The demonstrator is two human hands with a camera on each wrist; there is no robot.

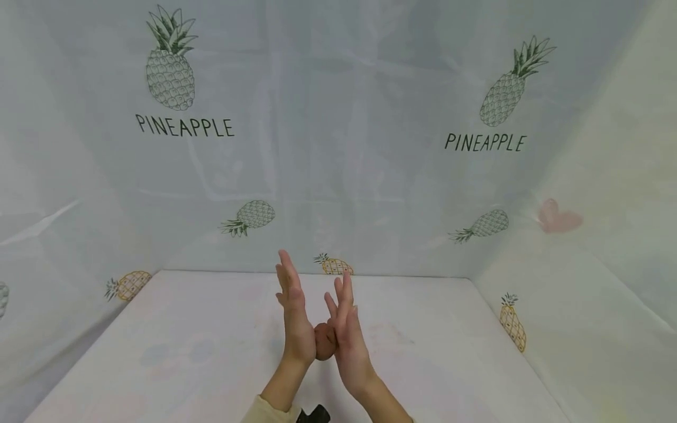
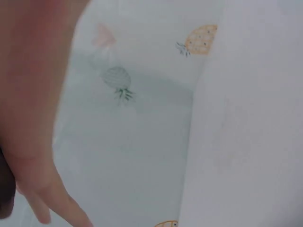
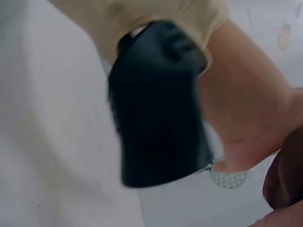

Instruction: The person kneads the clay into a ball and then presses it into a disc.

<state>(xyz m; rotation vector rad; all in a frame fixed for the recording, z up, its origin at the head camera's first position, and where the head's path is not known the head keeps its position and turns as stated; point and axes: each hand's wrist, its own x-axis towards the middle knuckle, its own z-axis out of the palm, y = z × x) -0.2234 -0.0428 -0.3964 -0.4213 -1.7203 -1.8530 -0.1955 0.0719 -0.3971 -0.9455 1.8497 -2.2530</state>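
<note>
Best rolling that brown lump (image 1: 324, 341) between flat palms, left hand (image 1: 294, 308) and right hand (image 1: 346, 329) fingers straight, even pressure, over the table (image 1: 158, 352).

Seen from the head, looking forward and down over the table (image 1: 158, 352) toward the pineapple-printed wall (image 1: 338, 147), and from both wrists very near, blurred, facing across to the same wall, the right wrist also catching the other wrist's black camera (image 3: 158, 109).
</note>
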